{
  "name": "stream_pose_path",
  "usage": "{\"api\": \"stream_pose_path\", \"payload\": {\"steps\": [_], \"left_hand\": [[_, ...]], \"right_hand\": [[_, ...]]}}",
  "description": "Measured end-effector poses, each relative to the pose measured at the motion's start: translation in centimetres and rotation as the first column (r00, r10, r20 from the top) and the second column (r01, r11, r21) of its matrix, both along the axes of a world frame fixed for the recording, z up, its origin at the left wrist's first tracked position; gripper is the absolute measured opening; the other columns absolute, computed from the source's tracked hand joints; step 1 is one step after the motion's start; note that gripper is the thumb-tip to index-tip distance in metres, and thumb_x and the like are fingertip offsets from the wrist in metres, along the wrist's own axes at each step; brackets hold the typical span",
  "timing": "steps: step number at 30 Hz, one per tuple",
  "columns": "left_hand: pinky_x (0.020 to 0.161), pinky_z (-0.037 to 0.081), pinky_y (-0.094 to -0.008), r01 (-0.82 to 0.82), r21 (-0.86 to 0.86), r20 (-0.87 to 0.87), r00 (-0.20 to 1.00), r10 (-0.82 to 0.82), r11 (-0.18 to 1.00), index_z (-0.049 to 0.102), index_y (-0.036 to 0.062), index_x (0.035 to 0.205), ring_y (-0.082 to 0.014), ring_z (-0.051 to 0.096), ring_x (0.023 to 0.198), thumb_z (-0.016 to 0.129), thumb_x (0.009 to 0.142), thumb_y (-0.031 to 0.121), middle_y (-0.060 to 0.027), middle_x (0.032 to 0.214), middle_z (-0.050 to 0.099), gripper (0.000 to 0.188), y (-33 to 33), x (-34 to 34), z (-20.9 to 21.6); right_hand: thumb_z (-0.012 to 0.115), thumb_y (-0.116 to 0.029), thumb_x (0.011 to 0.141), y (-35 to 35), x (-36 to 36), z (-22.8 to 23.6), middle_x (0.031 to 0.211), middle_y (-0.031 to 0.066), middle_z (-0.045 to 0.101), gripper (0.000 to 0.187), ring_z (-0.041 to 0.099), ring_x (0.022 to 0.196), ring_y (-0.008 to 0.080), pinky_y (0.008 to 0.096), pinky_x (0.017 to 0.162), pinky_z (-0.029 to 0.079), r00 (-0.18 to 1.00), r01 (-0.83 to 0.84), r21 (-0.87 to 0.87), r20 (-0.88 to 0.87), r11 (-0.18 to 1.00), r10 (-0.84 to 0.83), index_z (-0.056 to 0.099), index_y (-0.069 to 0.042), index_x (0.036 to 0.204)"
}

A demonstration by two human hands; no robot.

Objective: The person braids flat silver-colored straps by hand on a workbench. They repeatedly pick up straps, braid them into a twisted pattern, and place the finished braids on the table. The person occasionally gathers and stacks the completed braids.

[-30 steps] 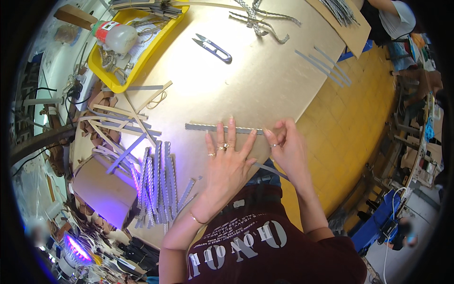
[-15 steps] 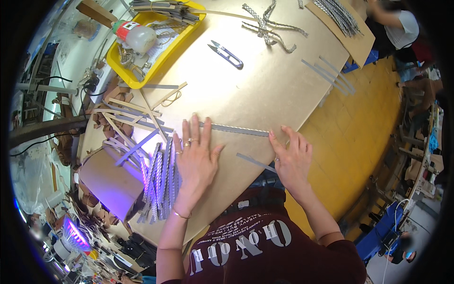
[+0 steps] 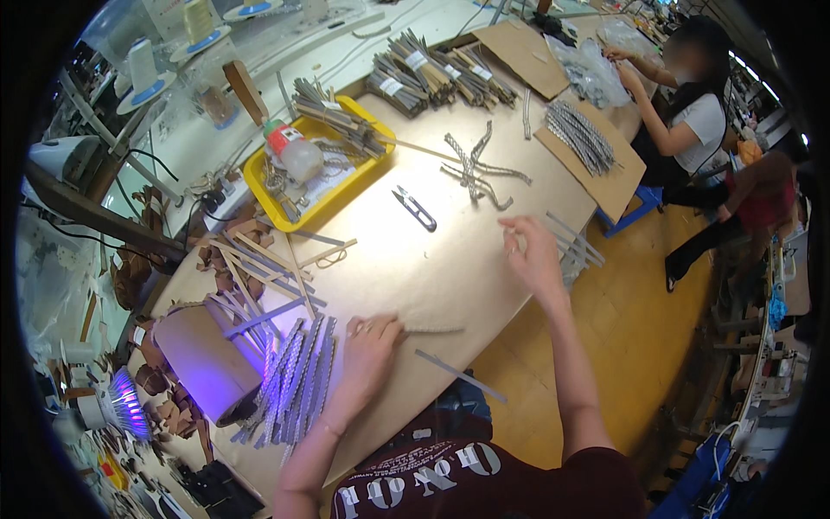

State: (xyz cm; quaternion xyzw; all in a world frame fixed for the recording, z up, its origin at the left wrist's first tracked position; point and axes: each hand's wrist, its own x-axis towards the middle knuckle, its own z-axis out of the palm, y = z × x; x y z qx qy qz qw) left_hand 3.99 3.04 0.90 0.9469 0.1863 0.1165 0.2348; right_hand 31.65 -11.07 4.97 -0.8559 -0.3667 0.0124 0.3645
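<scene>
My left hand (image 3: 370,356) rests on the table with its fingers curled down on one end of a thin grey braided strip (image 3: 437,329). The strip's other end lies loose to the right. My right hand (image 3: 533,261) is held over the table's right side, fingers partly bent and apart, with nothing visible in them. Close to my left hand lies a pile of grey braided strips (image 3: 294,372). Thread snips (image 3: 416,209) lie farther up the table. Beyond my right hand are several loose woven braids (image 3: 475,171).
A yellow tray (image 3: 337,201) holds a plastic bottle (image 3: 298,156). Bundled strips (image 3: 424,69) lie at the back. Braids (image 3: 579,134) sit on cardboard (image 3: 618,186). A brown roll (image 3: 203,359) is at left, a lamp (image 3: 130,405) beside it. A co-worker (image 3: 683,112) sits at far right.
My right hand has let go of the strip's right end and moved away up the table. My left hand's flat fingers have curled. The view has tilted up, showing more of the far side.
</scene>
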Motion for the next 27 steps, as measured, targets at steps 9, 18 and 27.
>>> {"api": "stream_pose_path", "payload": {"steps": [9, 18, 27], "left_hand": [[0.103, 0.032, -0.0501, -0.563, 0.167, -0.083, 0.810, 0.580, 0.810, 0.066, 0.0085, 0.111, -0.0304, 0.059, 0.109, 0.068, 0.085, 0.012, -0.0128, 0.114, 0.065, 0.026, 0.9, -12.9, 7.1], [0.110, 0.025, -0.0504, -0.480, 0.134, 0.010, 0.876, 0.483, 0.867, 0.066, 0.0096, 0.115, -0.0332, 0.046, 0.131, 0.072, 0.080, 0.014, -0.0154, 0.136, 0.054, 0.036, -1.9, -9.7, 6.1], [0.110, 0.025, -0.0501, -0.339, 0.020, 0.033, 0.940, 0.338, 0.941, 0.068, 0.0111, 0.110, -0.0343, 0.045, 0.131, 0.073, 0.080, 0.015, -0.0156, 0.136, 0.054, 0.031, -2.8, -6.7, 6.2]], "right_hand": [[0.065, -0.015, 0.086, 6.9, 12.3, -0.7, 0.112, 0.0141, 0.062, 0.021, 0.057, 0.111, 0.0312, 0.0456, 0.094, 0.044, 0.992, 0.107, -0.347, 0.101, 0.932, -0.077, 0.072, -0.010, 0.106], [0.070, -0.022, 0.084, 6.4, 15.7, -1.4, 0.118, 0.0174, 0.066, 0.034, 0.063, 0.112, 0.0320, 0.0450, 0.096, 0.048, 0.981, -0.132, -0.393, -0.184, 0.910, 0.063, 0.069, -0.010, 0.116], [0.070, -0.027, 0.087, 9.5, 21.2, -4.4, 0.116, 0.0188, 0.063, 0.036, 0.062, 0.109, 0.0351, 0.0481, 0.087, 0.051, 0.885, 0.457, -0.178, 0.190, 0.872, -0.425, 0.066, -0.002, 0.113]]}}
